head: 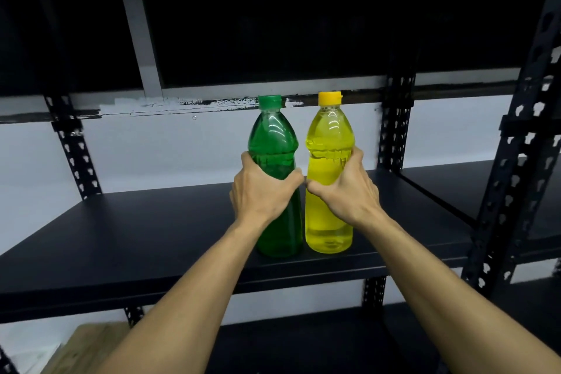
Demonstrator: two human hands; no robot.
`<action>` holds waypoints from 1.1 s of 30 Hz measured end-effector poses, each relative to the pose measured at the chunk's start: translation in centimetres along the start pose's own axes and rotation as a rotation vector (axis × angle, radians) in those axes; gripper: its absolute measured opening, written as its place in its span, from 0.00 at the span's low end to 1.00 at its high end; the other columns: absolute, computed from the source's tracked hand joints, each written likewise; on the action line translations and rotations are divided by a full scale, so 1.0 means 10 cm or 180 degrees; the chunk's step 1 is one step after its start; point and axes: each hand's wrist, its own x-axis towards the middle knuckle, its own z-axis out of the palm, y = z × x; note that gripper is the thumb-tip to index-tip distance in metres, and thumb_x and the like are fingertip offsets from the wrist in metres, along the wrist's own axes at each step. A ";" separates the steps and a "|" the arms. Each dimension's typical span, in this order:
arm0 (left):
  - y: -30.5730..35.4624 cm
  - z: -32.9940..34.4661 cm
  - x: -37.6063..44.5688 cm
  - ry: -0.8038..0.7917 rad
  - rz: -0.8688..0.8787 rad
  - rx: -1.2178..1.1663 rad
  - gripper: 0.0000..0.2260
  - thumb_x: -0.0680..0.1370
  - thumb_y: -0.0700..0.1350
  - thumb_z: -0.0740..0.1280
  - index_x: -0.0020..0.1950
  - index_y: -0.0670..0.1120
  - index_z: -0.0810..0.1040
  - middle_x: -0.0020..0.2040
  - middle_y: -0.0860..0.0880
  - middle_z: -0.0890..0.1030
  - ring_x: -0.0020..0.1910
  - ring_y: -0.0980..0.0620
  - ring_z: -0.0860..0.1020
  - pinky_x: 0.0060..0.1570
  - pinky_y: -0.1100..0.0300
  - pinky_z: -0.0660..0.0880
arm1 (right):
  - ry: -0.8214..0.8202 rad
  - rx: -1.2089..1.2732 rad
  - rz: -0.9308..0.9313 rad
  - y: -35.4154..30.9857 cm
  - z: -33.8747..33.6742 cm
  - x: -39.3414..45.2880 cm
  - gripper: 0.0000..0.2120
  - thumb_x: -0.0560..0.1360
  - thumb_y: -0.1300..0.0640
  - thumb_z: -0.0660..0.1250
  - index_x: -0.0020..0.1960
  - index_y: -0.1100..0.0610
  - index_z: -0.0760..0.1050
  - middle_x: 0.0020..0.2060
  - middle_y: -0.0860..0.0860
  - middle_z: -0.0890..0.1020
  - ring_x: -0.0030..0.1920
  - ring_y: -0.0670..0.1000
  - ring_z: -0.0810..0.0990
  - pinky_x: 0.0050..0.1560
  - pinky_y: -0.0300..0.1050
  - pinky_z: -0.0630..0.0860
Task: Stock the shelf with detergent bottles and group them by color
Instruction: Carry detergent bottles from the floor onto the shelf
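Hands (261,188) (349,188) hide both bottles' (274,136) (329,136) waists; fingers unseen.

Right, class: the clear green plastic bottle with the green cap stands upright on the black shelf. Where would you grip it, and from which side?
Grip the clear green plastic bottle at its narrowed waist, coming from the open front of the black shelf. It stands upright, the yellow bottle crowds its right, and the left hand already wraps it there.
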 end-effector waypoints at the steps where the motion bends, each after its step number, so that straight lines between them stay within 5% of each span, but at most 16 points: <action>1: -0.04 0.02 0.02 -0.0063 0.0018 -0.0035 0.33 0.64 0.65 0.73 0.59 0.50 0.65 0.49 0.51 0.77 0.50 0.44 0.79 0.45 0.54 0.75 | -0.0026 0.0029 -0.0019 0.04 0.02 0.03 0.41 0.67 0.40 0.73 0.69 0.54 0.56 0.56 0.48 0.72 0.55 0.57 0.77 0.47 0.48 0.69; 6: -0.16 0.03 0.05 -0.0299 0.0076 -0.0397 0.41 0.63 0.67 0.75 0.65 0.52 0.57 0.56 0.51 0.75 0.56 0.47 0.78 0.54 0.48 0.78 | -0.0100 0.0224 -0.0128 0.15 0.04 0.12 0.41 0.64 0.38 0.76 0.69 0.49 0.59 0.58 0.49 0.65 0.55 0.53 0.74 0.56 0.53 0.75; 13: -0.15 -0.09 0.09 -0.0270 0.0070 0.0179 0.34 0.65 0.67 0.72 0.64 0.51 0.67 0.56 0.52 0.66 0.58 0.49 0.72 0.51 0.52 0.75 | -0.0134 0.0387 -0.0079 0.19 0.05 0.15 0.39 0.64 0.42 0.78 0.68 0.48 0.62 0.56 0.50 0.64 0.56 0.52 0.70 0.57 0.45 0.71; 16: -0.19 -0.21 0.19 -0.0695 0.0035 -0.0137 0.30 0.67 0.61 0.74 0.64 0.54 0.69 0.57 0.53 0.72 0.57 0.51 0.74 0.51 0.55 0.73 | -0.0432 0.0532 0.0014 0.20 -0.03 0.22 0.33 0.65 0.47 0.78 0.64 0.44 0.66 0.56 0.50 0.65 0.54 0.51 0.70 0.54 0.42 0.69; 20: -0.30 -0.33 0.25 -0.1205 -0.0049 -0.0873 0.36 0.70 0.49 0.77 0.72 0.51 0.61 0.60 0.54 0.75 0.59 0.55 0.75 0.56 0.61 0.71 | -0.1039 0.1101 -0.0058 0.31 -0.16 0.32 0.27 0.65 0.50 0.79 0.60 0.39 0.71 0.60 0.51 0.75 0.54 0.46 0.77 0.48 0.38 0.73; 22: -0.39 -0.34 0.27 -0.1398 -0.0146 -0.1167 0.31 0.70 0.46 0.78 0.68 0.50 0.66 0.62 0.54 0.76 0.62 0.56 0.75 0.58 0.63 0.71 | -0.1136 0.1415 -0.0035 0.37 -0.19 0.29 0.30 0.65 0.52 0.79 0.62 0.38 0.70 0.59 0.48 0.78 0.56 0.43 0.77 0.47 0.35 0.73; 27: -0.49 -0.37 0.32 -0.1846 -0.0274 -0.1801 0.33 0.62 0.51 0.79 0.65 0.50 0.72 0.64 0.50 0.79 0.64 0.53 0.77 0.67 0.49 0.71 | -0.1126 0.2030 0.0199 0.58 -0.19 0.24 0.37 0.61 0.52 0.81 0.66 0.44 0.69 0.60 0.46 0.79 0.63 0.46 0.76 0.65 0.51 0.71; 31: -0.51 -0.40 0.28 -0.2193 -0.0248 -0.1939 0.33 0.66 0.49 0.75 0.70 0.51 0.70 0.64 0.52 0.79 0.65 0.52 0.76 0.68 0.49 0.70 | -0.1518 0.1999 0.0107 0.60 -0.23 0.24 0.35 0.67 0.51 0.74 0.72 0.45 0.66 0.66 0.42 0.76 0.68 0.44 0.72 0.73 0.55 0.63; 33: -0.51 -0.39 0.21 -0.2197 -0.0286 -0.1625 0.38 0.68 0.56 0.75 0.75 0.56 0.64 0.71 0.54 0.73 0.69 0.57 0.71 0.71 0.48 0.66 | -0.1655 0.1854 0.0083 0.58 -0.25 0.21 0.37 0.69 0.49 0.72 0.75 0.42 0.62 0.69 0.40 0.72 0.70 0.43 0.68 0.74 0.55 0.61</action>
